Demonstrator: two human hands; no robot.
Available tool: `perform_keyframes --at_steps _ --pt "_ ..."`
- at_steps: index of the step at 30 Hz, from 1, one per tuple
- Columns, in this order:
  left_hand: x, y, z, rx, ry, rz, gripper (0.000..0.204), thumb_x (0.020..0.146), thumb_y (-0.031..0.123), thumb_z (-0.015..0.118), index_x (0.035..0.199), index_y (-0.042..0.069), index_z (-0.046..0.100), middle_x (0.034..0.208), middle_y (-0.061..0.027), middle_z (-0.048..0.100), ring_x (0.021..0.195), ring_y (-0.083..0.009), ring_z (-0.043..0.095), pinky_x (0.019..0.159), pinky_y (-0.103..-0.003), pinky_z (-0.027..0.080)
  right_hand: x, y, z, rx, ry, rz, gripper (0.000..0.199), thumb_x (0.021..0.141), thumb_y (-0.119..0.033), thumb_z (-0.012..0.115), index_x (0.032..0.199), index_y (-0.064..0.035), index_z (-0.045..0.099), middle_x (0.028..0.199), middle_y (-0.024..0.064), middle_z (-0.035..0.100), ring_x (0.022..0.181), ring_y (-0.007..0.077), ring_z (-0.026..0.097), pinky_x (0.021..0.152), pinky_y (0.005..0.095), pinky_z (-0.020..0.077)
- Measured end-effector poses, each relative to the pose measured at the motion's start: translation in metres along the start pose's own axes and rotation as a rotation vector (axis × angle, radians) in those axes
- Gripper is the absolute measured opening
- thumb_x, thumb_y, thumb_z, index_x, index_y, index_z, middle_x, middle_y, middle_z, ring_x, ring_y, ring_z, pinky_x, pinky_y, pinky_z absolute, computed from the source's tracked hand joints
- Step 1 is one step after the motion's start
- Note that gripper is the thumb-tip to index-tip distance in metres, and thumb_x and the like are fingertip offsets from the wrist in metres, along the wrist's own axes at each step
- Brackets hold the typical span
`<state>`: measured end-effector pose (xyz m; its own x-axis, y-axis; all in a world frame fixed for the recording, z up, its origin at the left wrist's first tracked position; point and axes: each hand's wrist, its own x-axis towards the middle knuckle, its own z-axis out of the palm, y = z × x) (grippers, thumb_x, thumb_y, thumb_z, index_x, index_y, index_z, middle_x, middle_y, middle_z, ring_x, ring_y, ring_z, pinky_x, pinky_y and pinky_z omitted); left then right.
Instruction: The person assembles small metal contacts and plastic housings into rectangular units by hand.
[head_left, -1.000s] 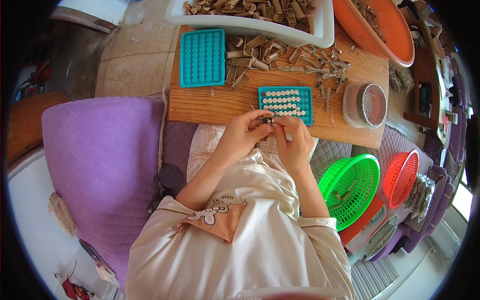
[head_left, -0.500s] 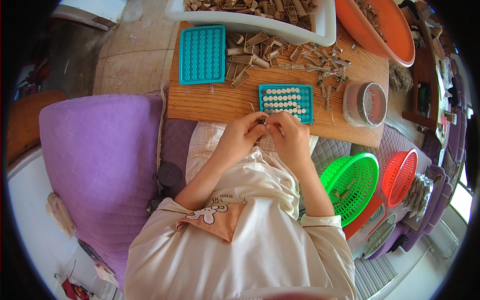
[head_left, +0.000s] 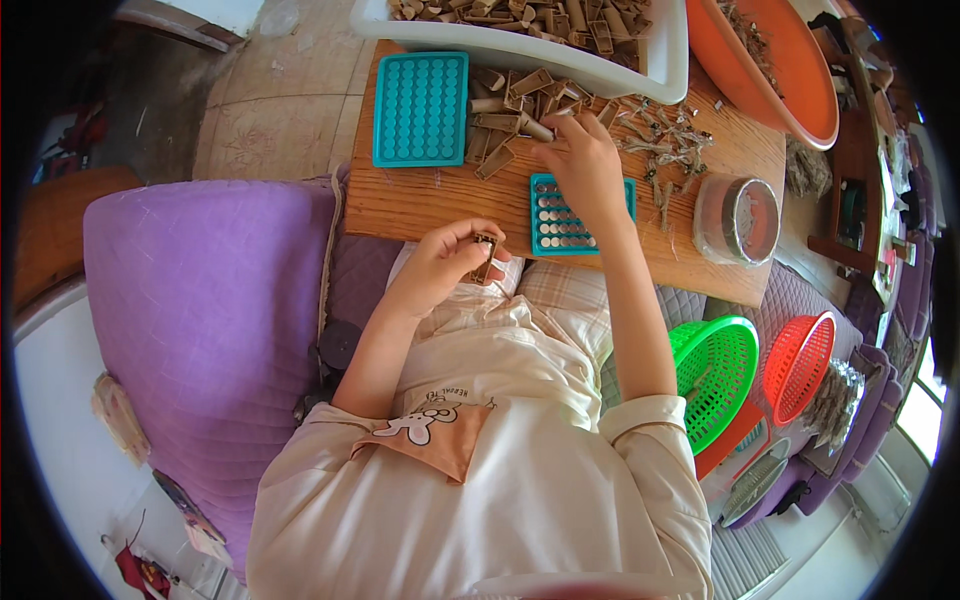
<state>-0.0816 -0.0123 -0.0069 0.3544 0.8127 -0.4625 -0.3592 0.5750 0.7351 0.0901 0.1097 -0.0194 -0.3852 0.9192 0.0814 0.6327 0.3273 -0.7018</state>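
My left hand [head_left: 435, 265] is closed around a small brown plastic casing [head_left: 485, 258], held above my lap just off the table's near edge. Its open side shows, though what sits inside is too small to make out. My right hand [head_left: 585, 165] reaches across the table with fingers apart, at the edge of a pile of similar brown casings [head_left: 497, 122]. Below that hand lies a teal tray [head_left: 536, 215] with rows of small round pale pieces, partly covered by my wrist. Thin wires with small parts [head_left: 668, 145] lie to the right of my fingers.
Another teal tray [head_left: 421, 110], with round hollows, lies at the table's left. Behind the pile stands a white bin [head_left: 520, 45] of brown casings. An orange basin [head_left: 800, 100] and a clear round container [head_left: 712, 215] are to the right. Green [head_left: 735, 370] and red [head_left: 803, 365] baskets stand beside me.
My hands were together over the near tray edge. The right has moved forward to the casing pile; the left has drawn back slightly leftward with the casing. The view has shifted a little.
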Motion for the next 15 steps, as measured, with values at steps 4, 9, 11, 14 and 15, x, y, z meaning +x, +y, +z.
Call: perform_keyframes --at_steps 4,9,11,14,15 --pt "0.0 -0.001 -0.002 -0.039 0.074 -0.01 0.02 0.083 0.009 0.045 0.102 0.002 0.049 0.089 -0.009 0.058 0.077 -0.0153 0.059 0.069 -0.026 0.049 0.016 -0.002 0.028 -0.389 0.16 -0.03 0.026 0.065 -0.012 0.066 0.09 -0.0066 0.06 0.088 0.0092 0.053 0.087 0.0262 0.05 0.07 0.0344 0.0451" --pt "0.003 -0.002 0.009 -0.095 0.136 0.024 0.022 0.084 0.009 0.046 0.106 0.004 0.047 0.092 -0.0094 0.057 0.08 -0.0175 0.06 0.07 -0.027 0.05 0.018 0.001 0.03 -0.333 0.222 -0.029 0.024 0.066 -0.009 0.064 0.09 -0.0065 0.06 0.088 0.0104 0.052 0.085 0.028 0.05 0.07 0.0345 0.0445" --pt "0.006 -0.001 0.011 -0.098 0.121 0.096 0.024 0.085 0.01 0.047 0.108 0.005 0.046 0.097 -0.0103 0.057 0.082 -0.0184 0.06 0.07 -0.028 0.05 0.016 0.004 0.021 -0.263 0.247 -0.006 0.024 0.068 -0.009 0.064 0.091 -0.0055 0.059 0.091 0.01 0.053 0.086 0.0261 0.052 0.071 0.0326 0.0445" --pt "0.007 0.008 0.018 -0.126 0.165 0.134 0.024 0.086 0.009 0.047 0.108 0.003 0.044 0.097 -0.0096 0.056 0.083 -0.0163 0.059 0.073 -0.027 0.049 0.012 -0.001 0.0 0.081 0.23 0.154 0.024 0.071 -0.01 0.063 0.093 -0.0031 0.058 0.093 0.0097 0.054 0.086 0.0234 0.053 0.071 0.0301 0.0444" --pt "0.009 0.01 0.021 -0.125 0.162 0.133 0.024 0.086 0.009 0.047 0.108 0.003 0.044 0.097 -0.0096 0.056 0.083 -0.0163 0.059 0.073 -0.027 0.049 0.009 -0.001 -0.007 0.35 0.189 0.292 0.025 0.072 -0.011 0.063 0.095 -0.0017 0.057 0.094 0.0097 0.054 0.087 0.0225 0.053 0.069 0.0296 0.0444"
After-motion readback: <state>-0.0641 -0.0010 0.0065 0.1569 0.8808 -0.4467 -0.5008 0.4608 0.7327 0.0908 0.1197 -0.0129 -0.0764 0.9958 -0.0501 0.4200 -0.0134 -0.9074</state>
